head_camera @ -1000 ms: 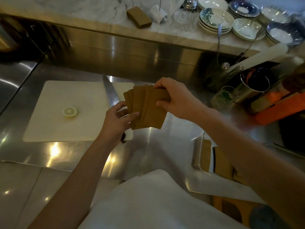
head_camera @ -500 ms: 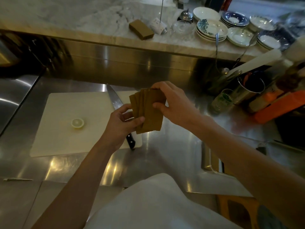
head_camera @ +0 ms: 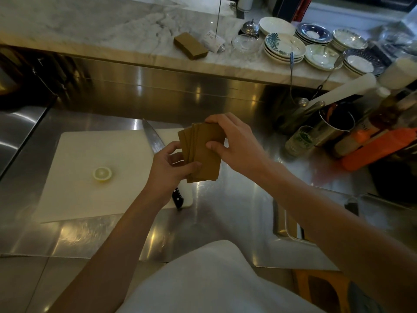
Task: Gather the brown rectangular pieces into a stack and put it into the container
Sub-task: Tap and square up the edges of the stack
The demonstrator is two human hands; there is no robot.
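The right hand [head_camera: 237, 145] is gripping the top of the brown pieces [head_camera: 203, 152] – fingers curled over the far short edge, thumb pressing on the near face – while the left hand [head_camera: 171, 168] is pinching the lower left corner of the same bundle, thumb lying across the front. The pieces are being held in the air above the steel counter [head_camera: 225, 211], slightly fanned, the left edges stepping out one behind another, so the stack is not yet squared. Their long axis is running roughly away from the person, leaning a little to the left at the top. The container [head_camera: 282, 224] is lying below and to the right of the hands, near the person's right forearm and partly hidden by it, so the right hand is the nearer one for the drop – the move would likely be a sweep down and rightward once the edges are tapped flush. Both forearms are reaching forward from the body, wrists bent inward toward each other. Further left, a knife [head_camera: 155, 141] is resting on a white cutting board [head_camera: 90, 150] with a lemon end [head_camera: 102, 173].
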